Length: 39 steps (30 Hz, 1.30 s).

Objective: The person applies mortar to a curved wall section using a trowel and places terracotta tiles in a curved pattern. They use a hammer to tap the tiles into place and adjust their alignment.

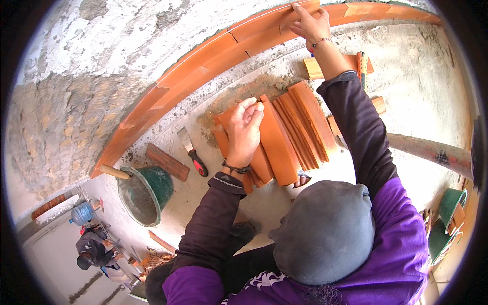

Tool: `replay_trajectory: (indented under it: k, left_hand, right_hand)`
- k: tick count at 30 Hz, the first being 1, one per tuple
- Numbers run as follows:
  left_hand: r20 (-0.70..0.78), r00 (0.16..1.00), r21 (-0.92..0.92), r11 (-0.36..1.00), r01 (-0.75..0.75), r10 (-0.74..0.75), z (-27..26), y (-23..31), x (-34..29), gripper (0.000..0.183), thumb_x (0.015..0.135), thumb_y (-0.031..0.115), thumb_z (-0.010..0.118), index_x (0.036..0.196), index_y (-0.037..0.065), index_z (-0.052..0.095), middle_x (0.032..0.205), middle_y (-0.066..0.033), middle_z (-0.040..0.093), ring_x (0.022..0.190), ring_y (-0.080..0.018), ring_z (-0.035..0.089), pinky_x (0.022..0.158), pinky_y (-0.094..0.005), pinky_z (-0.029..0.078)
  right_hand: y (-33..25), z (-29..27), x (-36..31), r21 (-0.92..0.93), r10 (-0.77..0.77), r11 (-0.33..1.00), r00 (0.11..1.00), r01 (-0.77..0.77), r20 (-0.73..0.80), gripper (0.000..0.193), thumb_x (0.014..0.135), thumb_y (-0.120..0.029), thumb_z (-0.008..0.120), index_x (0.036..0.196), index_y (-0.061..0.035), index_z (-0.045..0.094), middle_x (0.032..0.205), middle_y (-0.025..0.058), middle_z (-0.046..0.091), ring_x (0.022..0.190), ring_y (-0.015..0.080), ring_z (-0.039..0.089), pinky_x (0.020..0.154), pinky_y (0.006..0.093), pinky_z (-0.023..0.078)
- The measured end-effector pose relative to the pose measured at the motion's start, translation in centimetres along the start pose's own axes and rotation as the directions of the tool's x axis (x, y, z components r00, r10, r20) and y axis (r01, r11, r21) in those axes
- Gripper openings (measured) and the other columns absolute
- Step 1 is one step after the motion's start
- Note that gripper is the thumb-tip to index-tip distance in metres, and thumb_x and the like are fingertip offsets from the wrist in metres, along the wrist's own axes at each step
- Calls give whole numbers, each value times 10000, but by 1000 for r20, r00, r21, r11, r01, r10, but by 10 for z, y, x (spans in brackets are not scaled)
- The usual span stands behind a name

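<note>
My right hand (311, 24) reaches far forward to the curved course along the wall. Its thumb and fingers are on a terracotta tile (284, 19), with the fingertips at the upper edge. My left hand (245, 129) is raised over stacked terracotta tiles (277, 145), its fingers curled and thumb pressed in. Whatever it may pinch is too small to make out. Left of the stack lie a putty knife (193, 152) with a black and red handle and a loose brown tile strip (166, 161). Beyond them stands a dark green bucket (161, 188) with grey mortar inside.
A wooden handle (115, 172) juts over the bucket's rim. At right are an orange-handled tool (362, 68), a yellow block (313, 68) and a slanting pole (429, 152). Green buckets (451, 209) stand lower right. Another person (92, 249) works at lower left.
</note>
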State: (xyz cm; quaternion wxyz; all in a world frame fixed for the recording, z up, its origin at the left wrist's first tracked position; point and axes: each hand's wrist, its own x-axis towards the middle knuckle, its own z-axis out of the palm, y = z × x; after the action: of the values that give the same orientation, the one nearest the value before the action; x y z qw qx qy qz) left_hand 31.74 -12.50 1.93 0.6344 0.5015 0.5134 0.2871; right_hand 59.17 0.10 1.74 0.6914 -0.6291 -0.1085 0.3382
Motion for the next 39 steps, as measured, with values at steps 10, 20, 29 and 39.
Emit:
replay_trajectory:
  k: [10, 20, 29, 39]
  left_hand:
    - [-2, 1000, -49, 999, 14, -14, 8, 3, 0, 287, 966, 163, 627, 1197, 3, 568, 1020, -21, 642, 911, -81, 579, 821, -240, 465]
    - [8, 991, 79, 988, -135, 135, -5, -1, 14, 330, 963, 208, 638, 1227, 23, 572, 1094, -53, 647, 969, -131, 617, 870, -284, 484]
    - [228, 555, 888, 64, -456, 800, -30, 103, 118, 330, 784, 237, 780, 1054, 78, 677, 991, -112, 698, 910, -301, 639, 848, -431, 494]
    - [337, 700, 917, -50, -397, 629, -9, 126, 150, 269, 786, 263, 771, 1004, 111, 734, 950, -100, 725, 881, -293, 672, 823, -409, 514]
  right_hand:
    - [32, -49, 46, -590, -479, 633, 852, 502, 212, 719, 761, -339, 848, 1333, -58, 516, 794, 44, 657, 695, 142, 653, 658, 303, 555]
    - [30, -57, 58, -646, -486, 574, 844, 503, 227, 730, 753, -239, 853, 1362, -41, 502, 876, 118, 659, 790, 254, 626, 708, 395, 524]
    - [32, -72, 72, -581, -524, 573, 803, 578, 282, 621, 861, -308, 758, 1352, -21, 509, 1170, 211, 658, 1073, 325, 644, 890, 414, 519]
    - [37, -72, 79, -519, -461, 669, 845, 532, 273, 558, 874, -266, 746, 1337, -28, 544, 1191, 176, 666, 1065, 298, 648, 901, 395, 520]
